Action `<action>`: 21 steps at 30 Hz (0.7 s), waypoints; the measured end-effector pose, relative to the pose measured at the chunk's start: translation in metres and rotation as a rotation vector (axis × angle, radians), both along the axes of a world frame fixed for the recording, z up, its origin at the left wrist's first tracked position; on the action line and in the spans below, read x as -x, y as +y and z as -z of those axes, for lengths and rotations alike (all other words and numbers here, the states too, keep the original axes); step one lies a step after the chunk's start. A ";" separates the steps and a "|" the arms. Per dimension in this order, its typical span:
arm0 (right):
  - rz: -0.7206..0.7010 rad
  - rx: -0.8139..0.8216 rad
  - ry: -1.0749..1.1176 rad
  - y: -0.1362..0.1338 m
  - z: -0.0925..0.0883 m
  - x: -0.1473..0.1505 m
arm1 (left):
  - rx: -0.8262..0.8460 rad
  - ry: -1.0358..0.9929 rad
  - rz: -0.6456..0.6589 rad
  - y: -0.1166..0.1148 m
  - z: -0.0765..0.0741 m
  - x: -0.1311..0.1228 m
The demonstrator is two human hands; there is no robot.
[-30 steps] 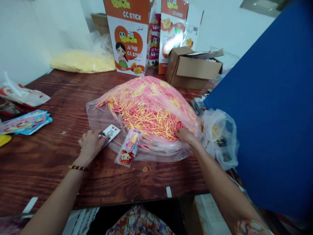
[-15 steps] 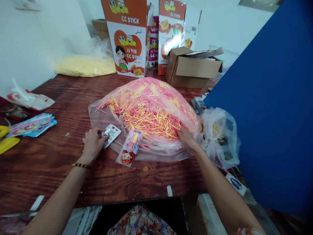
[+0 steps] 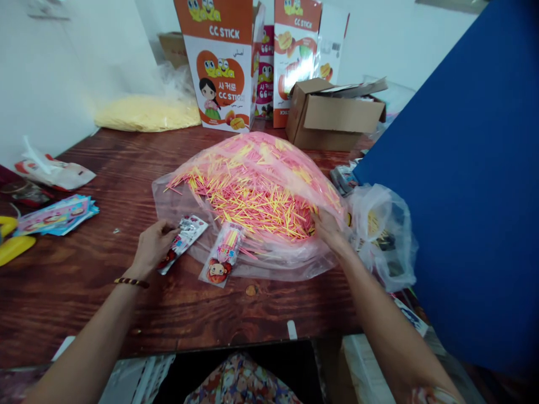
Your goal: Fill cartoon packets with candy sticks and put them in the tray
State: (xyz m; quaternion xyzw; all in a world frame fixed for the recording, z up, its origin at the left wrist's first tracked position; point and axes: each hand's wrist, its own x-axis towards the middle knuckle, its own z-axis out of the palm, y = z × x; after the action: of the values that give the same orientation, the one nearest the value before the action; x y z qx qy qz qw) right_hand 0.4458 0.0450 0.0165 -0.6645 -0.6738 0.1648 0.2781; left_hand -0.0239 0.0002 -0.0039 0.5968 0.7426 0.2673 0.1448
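Note:
A large clear plastic bag lies on its side, its mouth toward me, full of thin pink and yellow sticks. My right hand reaches into the right side of the sticks; its fingertips are hidden there. Left of the bag's mouth, my left hand has its fingers bent together at the edge of a small printed packet, which seems to lie over others like it. Beside it, a clear packet with a cartoon figure rests on the bag's front edge, with sticks showing inside.
Printed boxes and an opened brown carton stand at the back. A bag of yellow sticks lies at the back left. Blue packets and yellow-handled scissors are at left. A tied bag and blue panel are at right.
My left hand has shifted slightly left, uncovering more of the packet. My right hand has moved slightly right among the sticks.

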 end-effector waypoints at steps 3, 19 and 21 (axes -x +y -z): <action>-0.014 0.084 -0.069 0.008 -0.005 0.005 | 0.006 0.000 0.012 0.001 -0.001 0.001; -0.082 0.273 -0.229 0.021 -0.001 0.018 | -0.035 -0.064 -0.051 -0.003 -0.006 0.011; -0.056 0.236 -0.189 0.016 -0.004 0.013 | -0.069 -0.131 -0.083 -0.005 -0.010 0.011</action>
State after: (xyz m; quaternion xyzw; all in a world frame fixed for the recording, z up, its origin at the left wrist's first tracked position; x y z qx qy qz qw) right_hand 0.4328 0.0609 0.0207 -0.6860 -0.6912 0.1873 0.1288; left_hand -0.0351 -0.0049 0.0057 0.5515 0.7459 0.3368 0.1613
